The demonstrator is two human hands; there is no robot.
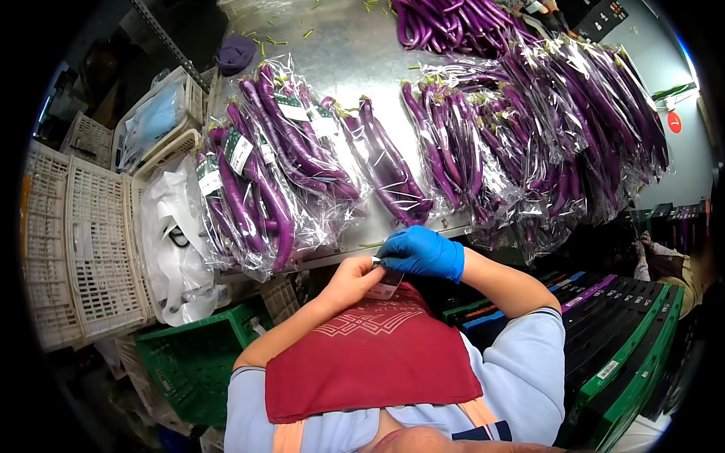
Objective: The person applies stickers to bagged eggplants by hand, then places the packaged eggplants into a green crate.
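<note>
My bare left hand [351, 281] is closed, its fingertips pinching together with my right hand [421, 254] in front of my apron. A blue glove covers my right hand, and its fingers are closed too. Between and below the fingers hangs a small clear, pale-printed plastic piece [388, 285]; its kind is unclear. Just beyond my hands, a clear bag of long purple eggplants [387, 166] lies on the metal table [343, 57]. To the left lie bagged eggplants [260, 189] with green-and-white labels.
More bagged eggplants [544, 136] are heaped on the right, with loose eggplants [453, 26] behind. White crates [106, 234] and a bundle of clear bags [170, 241] stand left. Below are a green crate [189, 370] and stacked black-and-green crates [619, 332]. A purple cloth [236, 54] lies far left.
</note>
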